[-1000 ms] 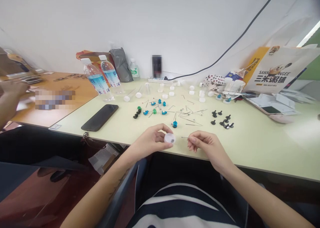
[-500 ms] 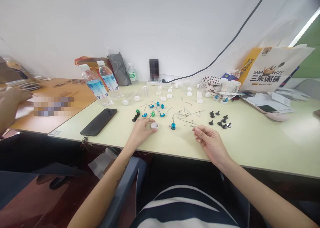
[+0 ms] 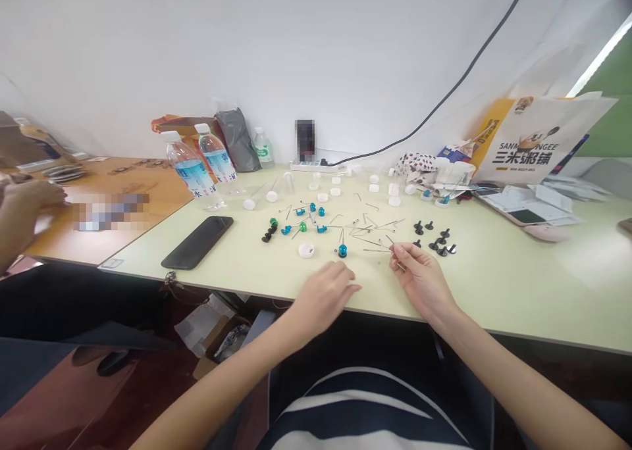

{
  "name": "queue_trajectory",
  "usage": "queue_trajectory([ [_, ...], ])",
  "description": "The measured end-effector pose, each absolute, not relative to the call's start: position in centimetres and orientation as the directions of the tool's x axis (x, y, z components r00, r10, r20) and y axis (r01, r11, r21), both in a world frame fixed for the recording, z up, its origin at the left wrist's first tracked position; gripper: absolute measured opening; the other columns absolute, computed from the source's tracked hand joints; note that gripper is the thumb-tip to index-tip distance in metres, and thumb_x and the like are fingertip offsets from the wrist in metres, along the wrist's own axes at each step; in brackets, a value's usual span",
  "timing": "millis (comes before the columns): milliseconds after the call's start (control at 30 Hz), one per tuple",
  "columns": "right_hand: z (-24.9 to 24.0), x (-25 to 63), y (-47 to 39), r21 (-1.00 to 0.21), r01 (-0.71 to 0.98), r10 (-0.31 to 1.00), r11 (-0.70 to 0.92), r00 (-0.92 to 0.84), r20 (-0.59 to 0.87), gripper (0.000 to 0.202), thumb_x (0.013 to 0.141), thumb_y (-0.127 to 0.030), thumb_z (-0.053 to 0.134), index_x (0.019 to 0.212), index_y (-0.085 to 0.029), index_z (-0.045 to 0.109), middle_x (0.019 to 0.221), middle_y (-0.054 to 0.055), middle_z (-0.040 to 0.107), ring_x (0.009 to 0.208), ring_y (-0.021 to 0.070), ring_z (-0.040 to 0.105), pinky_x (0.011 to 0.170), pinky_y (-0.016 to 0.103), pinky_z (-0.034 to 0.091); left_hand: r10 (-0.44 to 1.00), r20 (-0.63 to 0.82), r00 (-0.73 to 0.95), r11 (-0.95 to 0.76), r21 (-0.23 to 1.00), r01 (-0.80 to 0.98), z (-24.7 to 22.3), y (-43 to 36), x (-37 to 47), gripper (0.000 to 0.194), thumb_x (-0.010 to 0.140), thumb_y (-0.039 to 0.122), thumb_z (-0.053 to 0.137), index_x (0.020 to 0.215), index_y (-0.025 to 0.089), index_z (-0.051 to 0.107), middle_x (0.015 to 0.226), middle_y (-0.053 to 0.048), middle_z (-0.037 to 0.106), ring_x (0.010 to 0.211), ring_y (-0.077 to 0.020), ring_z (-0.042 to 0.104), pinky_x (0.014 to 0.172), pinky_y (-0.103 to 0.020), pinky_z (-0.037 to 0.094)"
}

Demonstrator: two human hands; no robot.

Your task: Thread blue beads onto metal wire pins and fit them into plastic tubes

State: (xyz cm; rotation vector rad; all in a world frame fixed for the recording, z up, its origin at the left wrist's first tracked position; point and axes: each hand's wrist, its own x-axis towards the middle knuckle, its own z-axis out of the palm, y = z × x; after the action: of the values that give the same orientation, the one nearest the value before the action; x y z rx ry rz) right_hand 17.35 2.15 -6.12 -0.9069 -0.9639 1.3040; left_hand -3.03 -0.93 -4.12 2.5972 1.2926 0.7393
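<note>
My right hand point(image 3: 419, 275) pinches a thin metal hex key point(image 3: 390, 240) between thumb and fingertips, just above the table. My left hand point(image 3: 324, 293) is over the table's front edge, fingers loosely bent and apart, with nothing visible in them. Beyond the left hand, a round white cap point(image 3: 306, 249) lies on the table. Between the hands, a blue round fitting point(image 3: 343, 250) stands on a black base. More blue fittings point(image 3: 322, 229), a green one point(image 3: 303, 227) and loose hex keys point(image 3: 366, 229) are spread behind it. Several black screw-like pieces point(image 3: 434, 245) lie beyond my right hand.
A black phone point(image 3: 197, 243) lies at the left, near two water bottles point(image 3: 190, 170). White-capped clear tubes point(image 3: 323, 197) line the back. A paper bag point(image 3: 538, 137) and a white case point(image 3: 518, 206) occupy the right. Another person's hand point(image 3: 29, 203) is over the wooden table point(image 3: 162, 190).
My left hand has let go of the white cap and moved right and toward the front edge. My right hand, still pinching the hex key, has shifted slightly right.
</note>
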Motion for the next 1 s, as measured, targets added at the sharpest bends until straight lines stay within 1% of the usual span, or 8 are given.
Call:
queue_trajectory([
  [100,-5.7,17.6,2.1,-0.967,-0.242,0.997,0.077,-0.008,0.081,0.023,0.073,-0.040,0.065,0.080,-0.018,0.064,0.075,0.001,0.056,0.061,0.0090,0.046,0.063,0.025,0.042,0.747,0.312,0.587,-0.664,0.292,0.689,-5.0,-0.8,-1.0,0.022,0.091,0.024,0.034,0.096,0.016,0.053,0.095,-0.010,0.054,0.090,-0.0209,0.051,0.079,-0.034,0.042],
  [233,-4.7,18.7,2.3,-0.964,0.201,0.979,0.177,-0.139,0.150,0.028,0.073,-0.043,0.063,0.081,-0.016,0.066,0.072,0.003,0.062,0.066,0.0140,0.053,0.062,0.028,0.041,0.786,0.296,0.543,-0.617,0.316,0.721,-5.2,0.6,0.0,0.025,0.091,0.025,0.032,0.100,0.015,0.053,0.094,-0.010,0.051,0.086,-0.0213,0.051,0.077,-0.036,0.042],
  [333,-4.4,19.5,2.6,-0.742,0.576,0.937,0.343,-0.158,0.311,0.022,0.080,-0.037,0.055,0.080,-0.018,0.065,0.077,0.004,0.064,0.068,0.0157,0.055,0.064,0.030,0.040,0.798,0.277,0.535,-0.601,0.311,0.736,-5.1,1.7,0.6,0.026,0.091,0.026,0.033,0.103,0.014,0.053,0.095,-0.010,0.049,0.082,-0.0211,0.052,0.072,-0.035,0.042],
  [433,-4.6,19.8,2.7,-0.492,0.772,0.890,0.404,-0.208,0.406,0.020,0.085,-0.028,0.046,0.078,-0.019,0.063,0.079,0.003,0.064,0.068,0.0153,0.056,0.063,0.029,0.038,0.803,0.261,0.535,-0.593,0.279,0.755,-5.3,2.5,1.5,0.023,0.091,0.024,0.034,0.099,0.014,0.053,0.091,-0.008,0.049,0.076,-0.0191,0.052,0.067,-0.032,0.041],
  [567,-4.8,20.0,2.8,-0.327,0.864,0.897,0.383,-0.263,0.356,0.020,0.084,-0.020,0.045,0.075,-0.021,0.063,0.077,0.002,0.064,0.067,0.0147,0.058,0.058,0.026,0.036,0.810,0.254,0.529,-0.576,0.171,0.799,-5.6,3.3,2.7,0.021,0.090,0.019,0.033,0.085,0.014,0.053,0.083,-0.005,0.049,0.066,-0.0156,0.050,0.059,-0.028,0.039],
  [667,-4.6,20.3,3.0,-0.264,0.898,0.912,0.351,-0.264,0.315,0.019,0.083,-0.019,0.047,0.073,-0.021,0.063,0.077,0.001,0.064,0.067,0.0152,0.058,0.057,0.026,0.034,0.797,0.246,0.552,-0.588,0.102,0.803,-5.7,3.8,3.3,0.017,0.088,0.013,0.035,0.081,0.014,0.050,0.082,-0.004,0.049,0.065,-0.0148,0.051,0.058,-0.027,0.038],
  [867,-4.5,20.9,3.4,-0.293,0.894,0.919,0.340,-0.250,0.303,0.017,0.083,-0.020,0.047,0.074,-0.022,0.061,0.076,0.001,0.065,0.070,0.0162,0.059,0.058,0.026,0.034,0.790,0.212,0.575,-0.564,-0.118,0.817,-5.7,3.7,4.1,0.018,0.084,0.004,0.035,0.095,0.014,0.047,0.087,-0.007,0.050,0.073,-0.0171,0.055,0.056,-0.025,0.039],
  [1000,-4.6,20.9,3.5,-0.314,0.888,0.921,0.336,-0.241,0.307,0.017,0.083,-0.021,0.047,0.072,-0.022,0.060,0.074,0.001,0.066,0.068,0.0169,0.059,0.057,0.026,0.034,0.792,0.159,0.590,-0.579,-0.112,0.807,-5.6,4.0,4.1,0.018,0.086,0.007,0.033,0.093,0.014,0.048,0.085,-0.007,0.051,0.073,-0.0180,0.057,0.057,-0.026,0.040],
])
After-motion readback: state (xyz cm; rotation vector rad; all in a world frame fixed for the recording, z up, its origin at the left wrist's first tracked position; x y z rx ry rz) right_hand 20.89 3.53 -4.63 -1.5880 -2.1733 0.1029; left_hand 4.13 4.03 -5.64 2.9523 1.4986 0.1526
